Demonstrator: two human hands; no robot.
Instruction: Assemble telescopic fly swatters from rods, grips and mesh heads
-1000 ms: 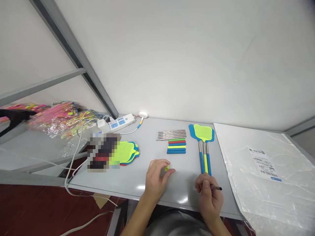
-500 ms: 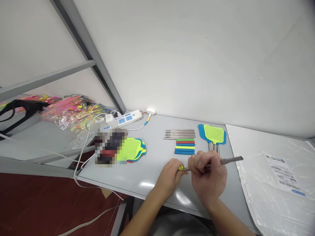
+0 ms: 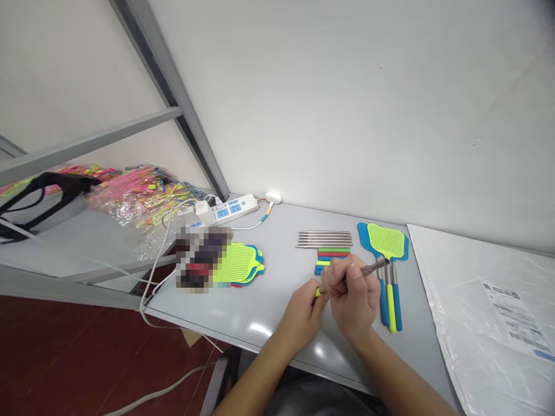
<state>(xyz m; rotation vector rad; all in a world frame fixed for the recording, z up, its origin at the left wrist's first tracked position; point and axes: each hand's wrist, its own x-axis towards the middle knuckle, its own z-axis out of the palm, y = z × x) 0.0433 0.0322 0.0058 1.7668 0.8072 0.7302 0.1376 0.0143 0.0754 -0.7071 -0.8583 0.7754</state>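
Observation:
My left hand (image 3: 302, 310) is closed round a yellow-green handle grip (image 3: 319, 292), of which only the end shows. Close beside it, my right hand (image 3: 353, 297) makes a fist round a metal rod (image 3: 373, 267) that points up to the right. The join between rod and grip is mostly hidden by my fingers. Behind my hands lie a row of metal rods (image 3: 324, 238) and a stack of coloured handle grips (image 3: 333, 252), partly covered by my right hand. To the right are fly swatters (image 3: 387, 240) with blue and yellow-green handles.
Loose swatter heads (image 3: 243, 263) lie at the left, beside a blurred patch. A power strip (image 3: 234, 209) with white cables stands against the wall. Bagged colourful items (image 3: 130, 196) fill the left shelf. A white plastic sheet (image 3: 477, 323) with a label covers the table's right side.
My right hand has moved left, closer to my left hand, and the rod shows less beyond the fist. The view has shifted slightly, and the assembled swatters' handles now show.

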